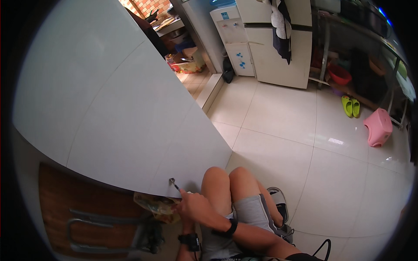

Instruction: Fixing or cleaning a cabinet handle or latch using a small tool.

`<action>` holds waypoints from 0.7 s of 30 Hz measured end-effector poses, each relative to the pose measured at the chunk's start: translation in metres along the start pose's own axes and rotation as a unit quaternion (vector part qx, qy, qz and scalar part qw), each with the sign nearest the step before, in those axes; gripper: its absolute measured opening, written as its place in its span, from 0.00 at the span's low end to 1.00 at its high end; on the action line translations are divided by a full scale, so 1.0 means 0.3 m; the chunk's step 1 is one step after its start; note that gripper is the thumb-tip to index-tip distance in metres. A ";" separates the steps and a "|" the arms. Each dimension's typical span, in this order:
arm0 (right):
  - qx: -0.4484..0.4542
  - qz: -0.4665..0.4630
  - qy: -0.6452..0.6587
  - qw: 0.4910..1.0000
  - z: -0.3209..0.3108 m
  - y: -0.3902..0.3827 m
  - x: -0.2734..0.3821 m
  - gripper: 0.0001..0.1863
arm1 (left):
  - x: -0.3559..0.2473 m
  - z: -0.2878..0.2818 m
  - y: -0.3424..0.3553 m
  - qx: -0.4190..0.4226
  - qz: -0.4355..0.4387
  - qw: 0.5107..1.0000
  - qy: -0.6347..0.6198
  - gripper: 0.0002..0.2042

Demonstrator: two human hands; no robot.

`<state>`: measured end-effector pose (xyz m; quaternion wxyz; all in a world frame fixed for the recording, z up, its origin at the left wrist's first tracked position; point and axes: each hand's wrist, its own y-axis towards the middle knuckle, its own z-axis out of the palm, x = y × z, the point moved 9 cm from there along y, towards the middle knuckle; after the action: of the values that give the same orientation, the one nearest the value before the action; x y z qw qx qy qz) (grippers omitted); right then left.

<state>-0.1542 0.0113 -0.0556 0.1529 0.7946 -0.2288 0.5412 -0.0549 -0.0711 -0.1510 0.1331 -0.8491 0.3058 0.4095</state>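
A large white panel (130, 100) stands tilted across the left side, its lower edge just in front of my knees. My right hand (197, 206) is closed round a slim dark tool with a small metal head (175, 183). The head of this tool touches or nearly touches the panel face near its lower edge; its exact kind is too small to tell. Below and partly behind my right hand is my left hand (184, 221), close to the panel's lower edge. Its fingers are mostly hidden, so what it holds does not show.
Beneath the panel lie a crumpled plastic bag (159, 206) and a folding chair (100, 230) with a grey metal frame. Farther off are a fridge (278, 56), a water dispenser (235, 43), a pink stool (379, 127) and yellow-green shoes (351, 107). A raised doorway sill (210, 91) borders the tiled floor.
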 end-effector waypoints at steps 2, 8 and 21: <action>-0.022 -0.032 0.007 0.999 -0.008 -0.026 0.046 0.27 | -0.004 -0.004 -0.018 -0.005 0.003 1.000 0.002 0.13; -0.002 0.014 -0.026 1.000 -0.004 -0.015 0.010 0.28 | -0.008 0.011 -0.064 -0.005 0.011 1.000 0.005 0.13; -0.021 -0.006 -0.011 1.000 -0.001 -0.026 0.019 0.24 | -0.032 -0.016 -0.100 -0.027 0.017 0.999 0.024 0.12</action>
<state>-0.1486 0.0170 -0.0502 0.1700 0.7987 -0.2368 0.5264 -0.0375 -0.0462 -0.1412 0.0955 -0.8566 0.3125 0.3993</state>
